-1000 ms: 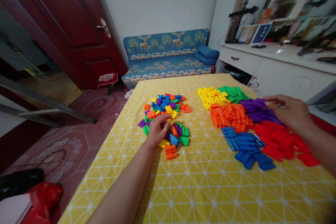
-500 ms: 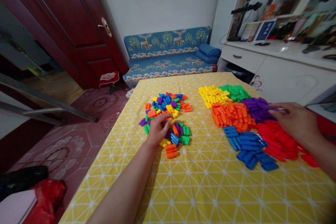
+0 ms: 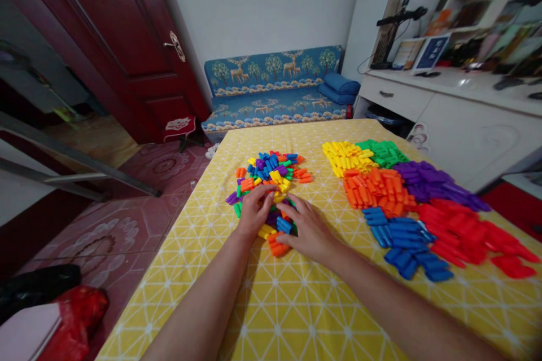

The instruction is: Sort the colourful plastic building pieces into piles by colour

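A mixed heap of small bullet-shaped plastic building blocks [image 3: 266, 166] in several colours lies on the table. At its near side, my left hand [image 3: 255, 208] has curled fingers with the thumb close to the forefinger; what they hold, if anything, is hidden. My right hand [image 3: 311, 228] reaches over the heap's right side, fingers apart. Its thumb is beside the orange blocks [image 3: 277, 245], and the blue blocks [image 3: 283, 225] lie between the two hands. Both hands cover part of the heap.
Blocks sorted by colour lie at the right: yellow [image 3: 341, 157], green [image 3: 385, 152], orange [image 3: 376, 189], purple [image 3: 432, 180], blue [image 3: 402, 240] and red [image 3: 466, 231]. A yellow patterned cloth [image 3: 296, 310] covers the table. Beyond stand a blue sofa [image 3: 271, 98] and a white dresser [image 3: 474, 118].
My right hand has moved left from the purple blocks to the mixed heap, its fingers now spread. My left hand has stayed at the heap. The view has shifted slightly.
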Action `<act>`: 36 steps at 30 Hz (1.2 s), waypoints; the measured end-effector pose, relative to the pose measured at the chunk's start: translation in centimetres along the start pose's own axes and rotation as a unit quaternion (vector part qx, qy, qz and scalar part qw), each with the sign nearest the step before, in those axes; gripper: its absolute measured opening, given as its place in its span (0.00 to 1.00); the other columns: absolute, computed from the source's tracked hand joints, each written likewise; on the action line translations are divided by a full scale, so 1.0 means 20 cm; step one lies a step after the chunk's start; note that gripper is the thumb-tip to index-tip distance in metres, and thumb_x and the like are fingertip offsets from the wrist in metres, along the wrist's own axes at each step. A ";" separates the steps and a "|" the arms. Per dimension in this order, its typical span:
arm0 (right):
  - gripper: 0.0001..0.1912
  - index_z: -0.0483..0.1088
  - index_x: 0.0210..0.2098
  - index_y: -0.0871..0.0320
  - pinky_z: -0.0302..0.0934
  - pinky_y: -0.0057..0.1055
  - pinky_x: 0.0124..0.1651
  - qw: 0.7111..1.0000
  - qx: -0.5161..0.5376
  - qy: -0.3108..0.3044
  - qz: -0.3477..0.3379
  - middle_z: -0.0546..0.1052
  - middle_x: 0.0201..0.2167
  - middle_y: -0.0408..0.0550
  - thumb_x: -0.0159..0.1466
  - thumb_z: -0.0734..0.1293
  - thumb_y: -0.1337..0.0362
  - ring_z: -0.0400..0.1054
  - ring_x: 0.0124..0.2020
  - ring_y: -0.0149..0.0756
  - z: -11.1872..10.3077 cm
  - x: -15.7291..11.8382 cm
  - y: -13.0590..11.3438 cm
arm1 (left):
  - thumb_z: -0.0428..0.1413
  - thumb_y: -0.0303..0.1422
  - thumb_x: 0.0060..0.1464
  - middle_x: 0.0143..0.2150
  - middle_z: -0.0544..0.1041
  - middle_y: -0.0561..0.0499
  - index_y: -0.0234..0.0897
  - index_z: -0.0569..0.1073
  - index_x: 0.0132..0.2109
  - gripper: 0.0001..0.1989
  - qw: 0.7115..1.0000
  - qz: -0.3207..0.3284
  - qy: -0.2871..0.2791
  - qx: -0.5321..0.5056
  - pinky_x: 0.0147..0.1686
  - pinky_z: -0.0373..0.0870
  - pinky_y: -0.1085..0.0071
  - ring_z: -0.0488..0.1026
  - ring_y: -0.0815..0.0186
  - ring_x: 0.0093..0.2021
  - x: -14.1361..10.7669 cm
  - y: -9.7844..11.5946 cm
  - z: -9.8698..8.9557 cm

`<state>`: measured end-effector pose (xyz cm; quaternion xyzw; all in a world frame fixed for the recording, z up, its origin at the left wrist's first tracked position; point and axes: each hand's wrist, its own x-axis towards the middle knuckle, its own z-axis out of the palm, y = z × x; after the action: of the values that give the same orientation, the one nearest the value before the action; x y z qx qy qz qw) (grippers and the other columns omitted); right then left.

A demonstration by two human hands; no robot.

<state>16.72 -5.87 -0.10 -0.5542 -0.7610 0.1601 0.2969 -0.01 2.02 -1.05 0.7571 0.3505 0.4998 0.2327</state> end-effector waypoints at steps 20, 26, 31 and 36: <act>0.11 0.72 0.40 0.57 0.68 0.37 0.46 0.923 0.299 0.221 0.094 0.77 0.40 0.48 0.57 0.64 0.65 0.72 0.42 0.39 0.04 0.11 0.21 | 0.55 0.28 0.57 0.50 0.77 0.43 0.37 0.73 0.54 0.17 0.993 0.072 -0.087 0.045 0.52 0.71 0.62 0.74 0.60 0.51 0.00 0.00 0.01; 0.21 0.72 0.48 0.57 0.60 0.47 0.54 0.978 -0.012 0.184 0.095 0.77 0.46 0.53 0.54 0.68 0.64 0.68 0.49 0.49 0.02 0.10 0.15 | 0.58 0.30 0.55 0.57 0.73 0.42 0.39 0.72 0.57 0.22 0.981 0.084 -0.136 0.111 0.57 0.67 0.57 0.70 0.56 0.57 0.01 0.04 0.01; 0.21 0.70 0.50 0.56 0.61 0.43 0.49 0.977 -0.083 0.149 0.130 0.78 0.43 0.52 0.55 0.67 0.67 0.71 0.45 0.47 0.03 0.10 0.14 | 0.57 0.31 0.55 0.46 0.77 0.43 0.37 0.76 0.46 0.11 0.979 0.071 -0.129 0.142 0.50 0.71 0.60 0.73 0.58 0.49 0.02 0.05 0.02; 0.17 0.70 0.47 0.55 0.64 0.37 0.45 0.978 0.016 0.178 0.104 0.78 0.38 0.48 0.57 0.68 0.66 0.72 0.40 0.41 0.05 0.11 0.18 | 0.57 0.31 0.55 0.56 0.75 0.43 0.40 0.76 0.53 0.18 0.959 0.080 -0.178 0.208 0.55 0.67 0.55 0.70 0.55 0.54 0.02 0.04 0.02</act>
<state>18.36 -2.52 -2.46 -0.6453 -0.6312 0.1016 0.4182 0.80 1.81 -0.36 0.8910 0.3376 0.2904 0.0881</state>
